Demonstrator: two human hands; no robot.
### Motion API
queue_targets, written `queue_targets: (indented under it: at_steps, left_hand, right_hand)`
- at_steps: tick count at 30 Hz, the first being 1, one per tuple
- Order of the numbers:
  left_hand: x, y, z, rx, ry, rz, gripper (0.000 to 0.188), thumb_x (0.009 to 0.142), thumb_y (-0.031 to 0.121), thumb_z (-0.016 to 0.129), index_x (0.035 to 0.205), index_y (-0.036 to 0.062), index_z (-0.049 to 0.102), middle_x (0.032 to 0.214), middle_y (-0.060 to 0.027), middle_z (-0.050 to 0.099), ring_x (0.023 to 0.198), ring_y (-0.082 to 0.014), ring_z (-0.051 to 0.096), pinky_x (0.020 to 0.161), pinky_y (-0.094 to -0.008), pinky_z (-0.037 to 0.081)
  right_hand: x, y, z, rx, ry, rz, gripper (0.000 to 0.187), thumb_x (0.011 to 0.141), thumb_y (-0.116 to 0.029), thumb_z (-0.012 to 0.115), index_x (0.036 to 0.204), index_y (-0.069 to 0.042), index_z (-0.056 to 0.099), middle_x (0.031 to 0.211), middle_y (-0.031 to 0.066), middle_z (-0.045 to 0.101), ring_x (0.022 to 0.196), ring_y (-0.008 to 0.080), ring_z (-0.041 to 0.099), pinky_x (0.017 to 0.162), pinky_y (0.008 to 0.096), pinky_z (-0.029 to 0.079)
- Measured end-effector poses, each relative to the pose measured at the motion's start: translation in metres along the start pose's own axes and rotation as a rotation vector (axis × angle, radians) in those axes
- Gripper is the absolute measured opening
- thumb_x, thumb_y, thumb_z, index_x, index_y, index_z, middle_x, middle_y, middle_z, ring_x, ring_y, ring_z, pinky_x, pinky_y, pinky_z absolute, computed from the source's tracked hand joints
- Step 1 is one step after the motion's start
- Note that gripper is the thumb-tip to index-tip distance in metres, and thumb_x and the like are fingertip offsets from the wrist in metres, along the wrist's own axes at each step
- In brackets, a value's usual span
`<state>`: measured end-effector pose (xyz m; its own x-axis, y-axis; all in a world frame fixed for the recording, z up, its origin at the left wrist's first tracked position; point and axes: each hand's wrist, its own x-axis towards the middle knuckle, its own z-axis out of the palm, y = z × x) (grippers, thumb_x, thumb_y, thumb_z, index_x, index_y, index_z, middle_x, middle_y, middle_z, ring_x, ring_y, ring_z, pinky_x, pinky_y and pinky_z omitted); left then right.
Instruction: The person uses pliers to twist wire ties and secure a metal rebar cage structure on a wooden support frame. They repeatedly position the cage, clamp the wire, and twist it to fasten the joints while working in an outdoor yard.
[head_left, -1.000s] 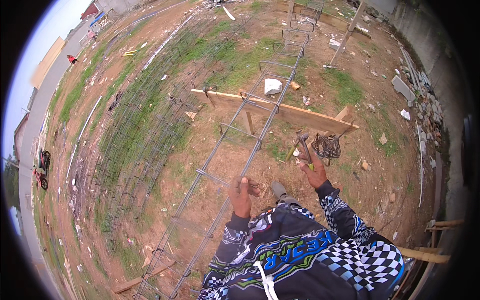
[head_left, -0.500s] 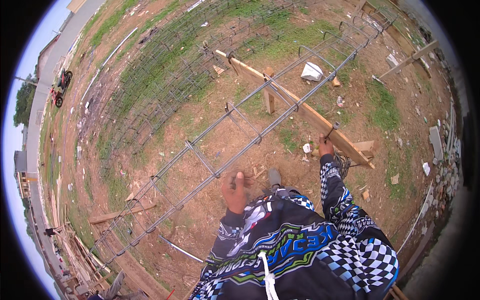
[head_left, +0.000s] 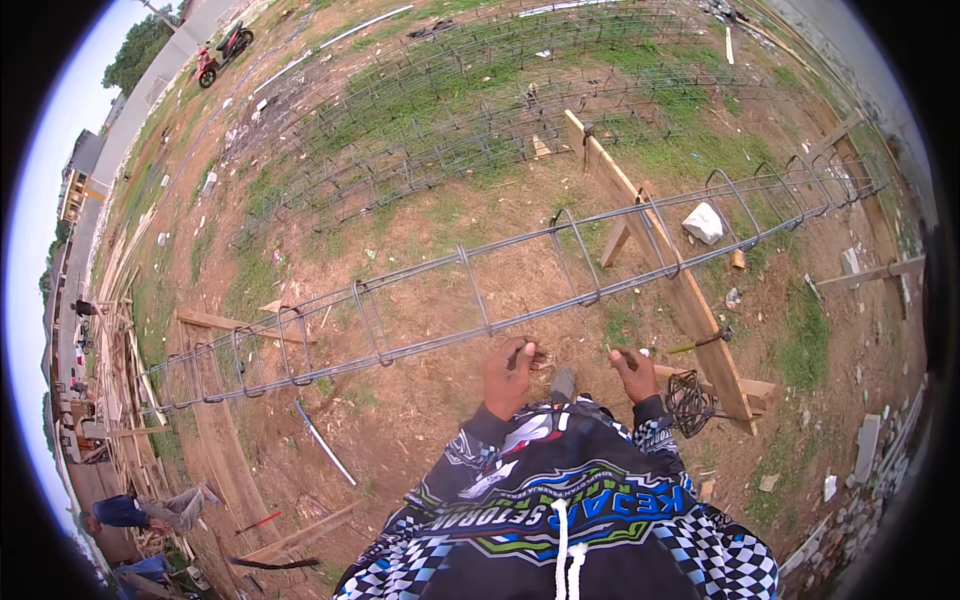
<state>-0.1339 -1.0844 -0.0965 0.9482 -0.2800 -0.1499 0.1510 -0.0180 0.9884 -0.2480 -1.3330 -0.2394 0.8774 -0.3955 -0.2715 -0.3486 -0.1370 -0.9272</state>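
The right-hand grip point(head_left: 634, 374) has let go of the green-handled tool point(head_left: 703, 342), which now rests against the wooden board point(head_left: 690, 300) just beyond it and to its right; that seems to leave this hand free of it. Its fingers are loosely curled, and whether they pinch anything small I cannot tell. The left-hand grip point(head_left: 508, 376) is half closed, its contents likewise unclear. The steel rebar cage point(head_left: 489, 327) runs just beyond the left-hand grip; a wire coil point(head_left: 690, 405) lies right of the right-hand grip.
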Motion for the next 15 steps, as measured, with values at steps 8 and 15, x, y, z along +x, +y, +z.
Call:
queue_targets:
  at_steps: [8, 15]
  left_hand:
    - [0.032, 0.013, 0.018, 0.188, -0.260, 0.091, 0.031, 0.097, 0.023, 0.059, 0.114, -0.0029, 0.061, 0.096, -0.0154, 0.069, 0.086, -0.0221, 0.068, 0.075, -0.0323, 0.054]
    - [0.131, -0.045, 0.091, 0.697, 0.102, 0.182, 0.097, 0.072, 0.056, 0.080, 0.126, -0.0165, 0.045, 0.124, -0.0325, 0.055, 0.112, -0.0419, 0.058, 0.092, -0.0467, 0.048]
  right_hand:
    - [-0.050, -0.153, 0.053, 0.227, -0.098, -0.044, 0.025, 0.099, -0.019, 0.055, 0.111, -0.002, 0.068, 0.070, -0.0023, 0.053, 0.061, 0.0064, 0.046, 0.055, 0.0242, 0.038]
    - [-0.031, -0.137, -0.035, 0.173, 0.445, -0.070, 0.026, 0.100, -0.020, 0.053, 0.102, 0.000, 0.069, 0.066, -0.0054, 0.048, 0.058, 0.0039, 0.040, 0.052, 0.0237, 0.032]
